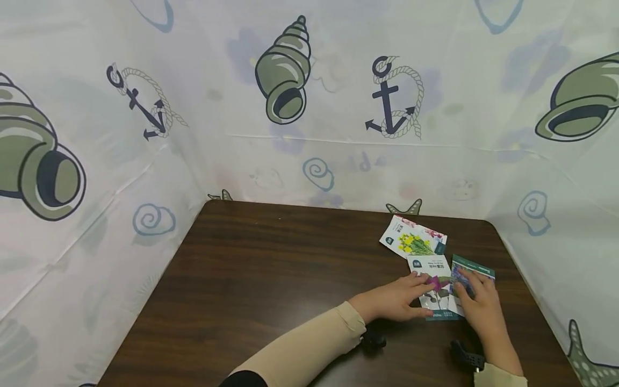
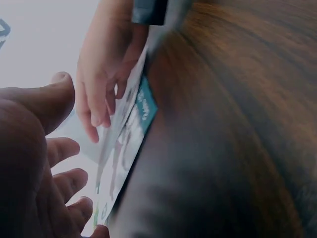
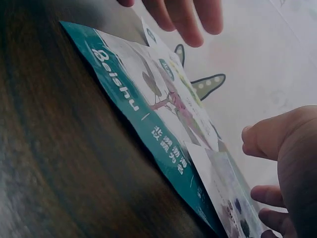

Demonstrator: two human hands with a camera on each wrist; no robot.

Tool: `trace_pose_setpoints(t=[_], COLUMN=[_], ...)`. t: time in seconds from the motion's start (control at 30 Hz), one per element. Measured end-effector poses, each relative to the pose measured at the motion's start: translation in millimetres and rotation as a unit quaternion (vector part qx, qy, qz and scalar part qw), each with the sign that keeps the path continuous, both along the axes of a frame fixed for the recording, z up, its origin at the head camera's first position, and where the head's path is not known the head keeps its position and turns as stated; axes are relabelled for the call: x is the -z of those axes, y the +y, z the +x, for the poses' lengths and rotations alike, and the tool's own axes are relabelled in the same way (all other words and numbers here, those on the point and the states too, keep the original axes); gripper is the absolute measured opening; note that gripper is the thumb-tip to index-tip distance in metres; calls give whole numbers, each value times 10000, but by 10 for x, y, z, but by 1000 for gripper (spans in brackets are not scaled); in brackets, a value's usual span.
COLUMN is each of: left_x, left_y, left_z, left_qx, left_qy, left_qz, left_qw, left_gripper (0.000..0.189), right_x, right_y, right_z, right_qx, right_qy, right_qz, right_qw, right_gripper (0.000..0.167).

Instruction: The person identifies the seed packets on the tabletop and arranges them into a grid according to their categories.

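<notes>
Three flat, glossy packets with printed flowers lie at the right of the dark wood table. My left hand reaches over the white packet with a purple flower, fingers spread. My right hand is over the packet with bluish-purple flowers, fingers extended and partly covering it. Beyond them is the packet with yellow flowers, its near edge by the purple-flower one. In the right wrist view, the purple-flower packet shows a teal band lettered "Beishu". Neither hand grips a packet.
The brown table has rounded far corners. Pale cloth printed with shells and anchors hangs around its back and sides. A black device sits at the right wrist, another at the left.
</notes>
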State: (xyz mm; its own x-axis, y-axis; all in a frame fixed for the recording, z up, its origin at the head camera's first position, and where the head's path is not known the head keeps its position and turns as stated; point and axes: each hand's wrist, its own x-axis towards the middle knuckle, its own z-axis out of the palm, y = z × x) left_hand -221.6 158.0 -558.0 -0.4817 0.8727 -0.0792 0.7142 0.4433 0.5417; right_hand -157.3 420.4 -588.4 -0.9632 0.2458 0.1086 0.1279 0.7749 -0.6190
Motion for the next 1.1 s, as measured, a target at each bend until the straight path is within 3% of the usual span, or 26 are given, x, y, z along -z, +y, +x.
trace_pose_setpoints(t=[0.13,0.37,0.5,0.63,0.83,1.1], left_x=[23,91,126,147,96,22], left_y=[62,178,174,139,91,36], left_z=[11,8,2,-8,5,55], left_qx=[67,104,148,145,219,25], left_qy=[0,369,446,622,1045,1401], left_qz=[-83,-489,-784,-778,-802,-964], left_qw=[9999,9981,9958,9949,9911,9854], left_gripper=[75,72,69,65,60,49], right_x=[0,53,68,45,33,66], right_y=[31,63,69,58,46,70], right_z=[4,10,3,-12,-15,-22], right_qx=[-68,-110,-185,-204,-279,-338], right_qy=[-27,-1,-131,-290,-365,-222], right_qz=[-63,18,-21,-121,-151,-202], right_qw=[10000,9999,9997,9993,9988,9990], right_gripper=[53,51,54,58,59,57])
